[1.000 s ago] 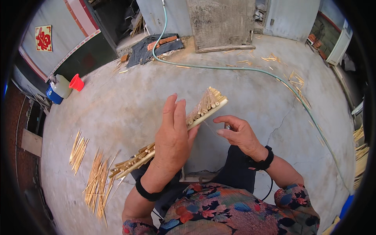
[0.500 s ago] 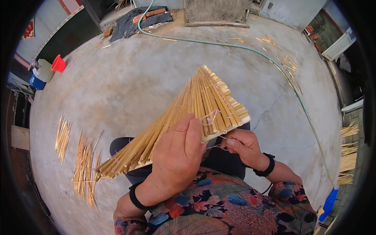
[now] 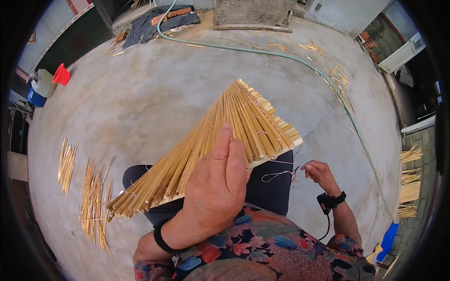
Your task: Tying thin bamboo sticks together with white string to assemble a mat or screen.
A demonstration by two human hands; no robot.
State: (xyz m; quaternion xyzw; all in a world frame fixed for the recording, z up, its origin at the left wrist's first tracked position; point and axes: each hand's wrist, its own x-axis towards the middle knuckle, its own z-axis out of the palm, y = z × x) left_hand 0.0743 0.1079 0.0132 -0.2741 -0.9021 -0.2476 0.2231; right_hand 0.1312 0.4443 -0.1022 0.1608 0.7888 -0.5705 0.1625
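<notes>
A fan-shaped mat of dried, straw-coloured stalks [image 3: 220, 122], stitched across with pinkish thread, lies slanted over my knees. My left hand [image 3: 218, 180] is closed on its near edge, the fingers lying over the top and the rest of the grip hidden beneath. Off to the right, my right hand [image 3: 319, 172] pinches the end of a pale thread [image 3: 280, 174], its fingertips close together. That thread runs slack from under the mat's right corner, with a loop in it. Whether a needle is at the fingertips is too small to tell.
Bundles of thin stalks [image 3: 93, 206] lie on the concrete floor at left, with more stacks [image 3: 410, 182] at the far right. A green hose [image 3: 262, 53] curves across the back, past scattered stalk pieces [image 3: 340, 77]. A red bucket [image 3: 61, 75] stands at far left.
My right hand has moved away from the mat to the right, drawing the thread out. The pink thread loop on top of the mat is gone. My left hand keeps its hold.
</notes>
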